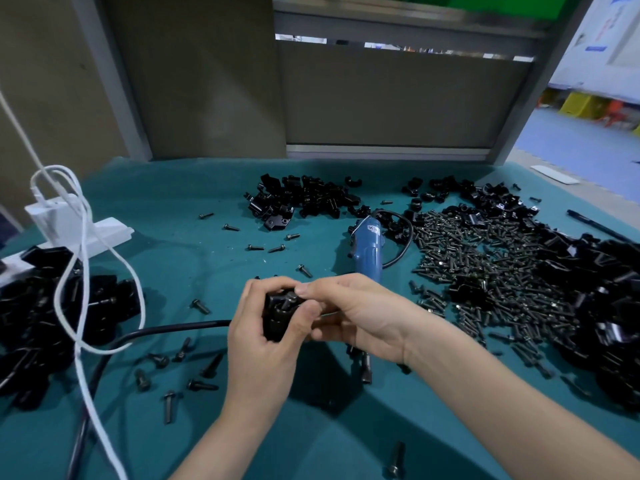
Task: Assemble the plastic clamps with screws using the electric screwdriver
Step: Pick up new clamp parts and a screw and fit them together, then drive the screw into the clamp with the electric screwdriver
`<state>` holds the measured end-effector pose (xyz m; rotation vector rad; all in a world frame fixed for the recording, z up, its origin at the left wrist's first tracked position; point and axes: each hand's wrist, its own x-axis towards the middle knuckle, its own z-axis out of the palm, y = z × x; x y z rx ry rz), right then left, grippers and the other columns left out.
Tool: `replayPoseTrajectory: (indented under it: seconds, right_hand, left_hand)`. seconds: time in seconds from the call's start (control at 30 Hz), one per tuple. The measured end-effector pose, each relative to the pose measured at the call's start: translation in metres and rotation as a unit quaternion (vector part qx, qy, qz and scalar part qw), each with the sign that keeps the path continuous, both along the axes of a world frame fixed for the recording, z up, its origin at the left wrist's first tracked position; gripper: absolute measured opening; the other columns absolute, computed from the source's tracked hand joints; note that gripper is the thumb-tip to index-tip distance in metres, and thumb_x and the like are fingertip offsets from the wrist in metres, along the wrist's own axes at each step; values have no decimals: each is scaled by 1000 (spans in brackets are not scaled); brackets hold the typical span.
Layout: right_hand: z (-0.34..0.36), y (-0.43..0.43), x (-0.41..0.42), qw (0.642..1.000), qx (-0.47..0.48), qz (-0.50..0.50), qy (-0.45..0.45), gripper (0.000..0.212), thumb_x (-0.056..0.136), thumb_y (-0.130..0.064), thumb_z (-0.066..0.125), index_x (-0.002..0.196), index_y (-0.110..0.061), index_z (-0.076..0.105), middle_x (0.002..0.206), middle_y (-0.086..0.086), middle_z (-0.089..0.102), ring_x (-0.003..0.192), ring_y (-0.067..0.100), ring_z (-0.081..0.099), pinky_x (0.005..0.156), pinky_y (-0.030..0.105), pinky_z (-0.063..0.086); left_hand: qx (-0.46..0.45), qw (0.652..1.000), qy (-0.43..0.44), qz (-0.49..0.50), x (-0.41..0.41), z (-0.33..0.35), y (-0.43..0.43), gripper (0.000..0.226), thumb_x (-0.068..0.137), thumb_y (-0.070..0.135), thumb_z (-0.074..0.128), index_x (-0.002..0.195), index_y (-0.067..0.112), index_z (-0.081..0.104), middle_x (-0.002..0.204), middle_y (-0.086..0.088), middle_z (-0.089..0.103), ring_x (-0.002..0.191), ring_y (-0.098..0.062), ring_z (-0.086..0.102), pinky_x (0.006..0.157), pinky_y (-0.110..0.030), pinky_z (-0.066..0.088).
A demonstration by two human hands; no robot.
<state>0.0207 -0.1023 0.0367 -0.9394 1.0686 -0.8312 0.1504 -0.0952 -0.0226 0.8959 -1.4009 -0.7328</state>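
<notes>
My left hand [258, 341] grips a black plastic clamp [277, 318] in front of me, above the teal table [194, 271]. My right hand [349, 315] pinches a dark screw [289, 301] at the top of that clamp, thumb and forefinger closed on it. The blue electric screwdriver [367, 249] lies on the table just behind my right hand, untouched. A broad heap of loose screws [485, 251] spreads to the right.
Piles of black clamp parts sit at the back centre [301, 199], far right [602, 306] and left [45, 320]. Stray screws [180, 372] dot the mat. A white cable [83, 271] and a black cable [166, 330] cross the left side, near a white power strip [69, 226].
</notes>
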Motion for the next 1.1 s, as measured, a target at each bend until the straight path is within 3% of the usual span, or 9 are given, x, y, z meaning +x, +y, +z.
replayPoseTrajectory:
  seconds: [0.17,0.3,0.37,0.53,0.63,0.7,0.8,0.87,1.1]
  right_hand:
    - [21,-16,-32,980,-90,31,173,34,72,-42,74,76,-9,72,71,8,70,61,17,66,58,18,53]
    - [19,-63,-83,856,-98,-164,480,57,76,-56,73,90,-1,64,72,8,70,53,13,65,53,24,54]
    - [0,-74,-83,856,-23,-126,501,56,74,-57,76,86,-5,56,76,6,65,45,10,62,41,19,47]
    - [-27,-81,-80,902,-3,-198,384,44,68,-36,83,89,-13,53,92,7,61,71,19,59,44,21,45]
    - [-20,-78,-84,961,19,-250,118,59,64,-32,81,111,-10,54,96,10,65,73,19,64,64,29,54]
    - [-12,-75,-87,964,1,-253,-86,64,63,-33,78,116,-7,51,87,8,64,57,16,62,55,26,54]
    - [-1,-76,-87,884,-27,-253,-392,39,72,-29,73,94,-4,53,79,6,60,61,19,63,59,34,59]
    - [2,-76,-82,813,-51,-265,-517,25,78,-16,67,94,-3,51,103,12,63,83,27,70,62,40,61]
    - [-8,-76,-76,790,-60,-284,-541,36,85,-37,63,97,-3,59,80,6,66,52,13,56,48,19,50]
  left_hand:
    - [10,1000,-5,24,0,0,1,20,78,53,58,85,35,54,78,9,65,64,-7,59,57,-10,43]
    - [46,999,13,-18,-3,1,4,21,77,47,57,81,27,53,71,7,71,62,-3,61,56,-6,41]
    - [55,998,12,-30,-3,2,4,22,76,46,56,79,24,52,69,7,71,53,2,56,51,-5,39]
    - [90,994,10,-52,-3,1,5,18,72,46,55,73,28,53,63,2,69,47,1,49,48,-9,37]
    - [124,990,31,-65,-3,1,3,21,70,46,54,70,25,54,60,-2,66,50,-4,49,51,-11,39]
    - [146,986,40,-73,-3,1,1,21,73,41,56,67,21,54,57,-4,65,54,-7,51,55,-12,41]
    - [172,978,56,-103,-4,3,-2,17,78,29,54,67,15,53,55,-6,65,47,-4,48,50,-9,37]
    - [181,974,64,-122,-5,4,-1,18,76,27,53,70,9,51,54,-8,64,44,-3,47,47,-8,35]
    - [207,965,84,-139,-1,2,-6,40,59,46,55,75,8,54,59,-9,67,53,-17,39,41,-15,30]
